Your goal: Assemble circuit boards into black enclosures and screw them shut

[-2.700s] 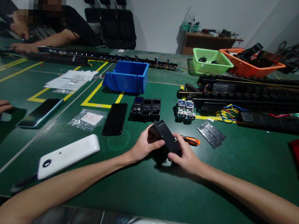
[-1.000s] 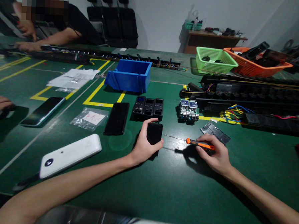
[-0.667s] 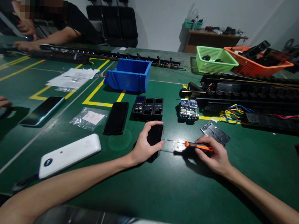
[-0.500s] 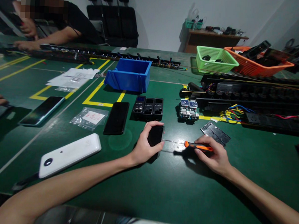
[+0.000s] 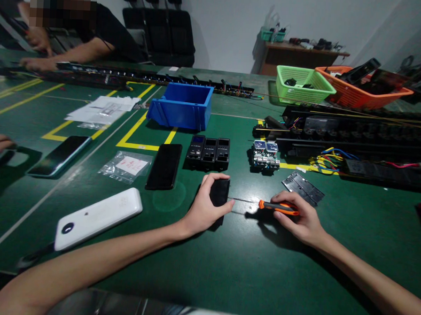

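Note:
My left hand [image 5: 208,205] is wrapped round a black plastic case [image 5: 220,193], standing on the green table with its narrow side to the right. Between the fingers and thumb of my right hand [image 5: 299,217] is an orange and black screwdriver [image 5: 278,207]. The screwdriver lies level, its thin shaft reaching left to the case's right side; whether the tip sits in a screw is too small to tell. Just beyond my right hand is a flat black cover [image 5: 303,188]. Past the case stand several joined black modules [image 5: 208,152] and small circuit boards [image 5: 265,154].
A blue bin [image 5: 181,107], a black phone [image 5: 164,166], a small plastic bag [image 5: 125,165] and a white device [image 5: 99,218] lie left. Black rails with wires [image 5: 339,131], a green basket [image 5: 302,87] and an orange basket [image 5: 365,90] are right. Across the table sits a person [image 5: 111,35].
My left thumb has shifted slightly right along the case's edge. The screwdriver and my right hand have moved a tiny bit left and down.

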`<state>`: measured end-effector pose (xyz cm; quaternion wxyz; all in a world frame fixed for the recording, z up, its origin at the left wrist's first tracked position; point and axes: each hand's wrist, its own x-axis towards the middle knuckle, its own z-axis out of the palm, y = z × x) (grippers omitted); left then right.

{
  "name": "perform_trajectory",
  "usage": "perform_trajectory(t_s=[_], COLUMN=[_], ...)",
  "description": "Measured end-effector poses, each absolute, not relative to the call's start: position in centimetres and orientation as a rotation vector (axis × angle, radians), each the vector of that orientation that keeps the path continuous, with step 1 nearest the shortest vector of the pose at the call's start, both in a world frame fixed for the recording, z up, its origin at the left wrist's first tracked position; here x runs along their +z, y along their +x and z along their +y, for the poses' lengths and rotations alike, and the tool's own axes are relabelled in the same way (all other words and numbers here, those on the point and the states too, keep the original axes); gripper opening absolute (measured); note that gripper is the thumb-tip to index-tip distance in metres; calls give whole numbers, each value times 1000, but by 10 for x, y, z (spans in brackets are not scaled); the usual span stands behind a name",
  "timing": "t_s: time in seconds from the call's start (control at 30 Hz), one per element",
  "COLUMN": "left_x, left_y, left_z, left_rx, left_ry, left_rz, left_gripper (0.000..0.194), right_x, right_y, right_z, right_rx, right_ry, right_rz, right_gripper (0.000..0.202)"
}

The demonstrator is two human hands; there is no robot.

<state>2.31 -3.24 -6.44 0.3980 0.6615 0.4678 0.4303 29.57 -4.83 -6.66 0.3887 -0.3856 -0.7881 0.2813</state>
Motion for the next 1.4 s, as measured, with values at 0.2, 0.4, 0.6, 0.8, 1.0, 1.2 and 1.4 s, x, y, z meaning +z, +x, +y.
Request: perform_trajectory(t_s=[0.2,0.4,0.6,0.8,1.0,1.2,1.4], left_x=[-62,-60,-59,-59,-58,-58,-57], left_y=[24,24,25,25,25,25,25], left_z=[-33,-33,-33,-33,-33,-35,-35], left_rx=[1070,1066,1061,1062,1075,1099,1092], left_ry=[1696,1689,1674,1671,1700,1741,1732], left_rz=[1218,1220,1230,1231,1232,1219,1226], left_gripper=[45,44,44,43,44,44,44], right_x=[-69,-70,-68,-64,-60,-54,-52], right_y=[296,297,295,292,283,276,277], right_z=[-47,-47,-48,-52,-50,-49,-51], right_rx=[678,559,433,708,1148,1604,1379], right_ry=[-862,-822,-775,-1084,-1317,-1253,-1388], right_rz=[-2028,-2082,-2105,-1972,-1767,-1198,-1468], right_gripper=[19,20,23,23,24,36,31])
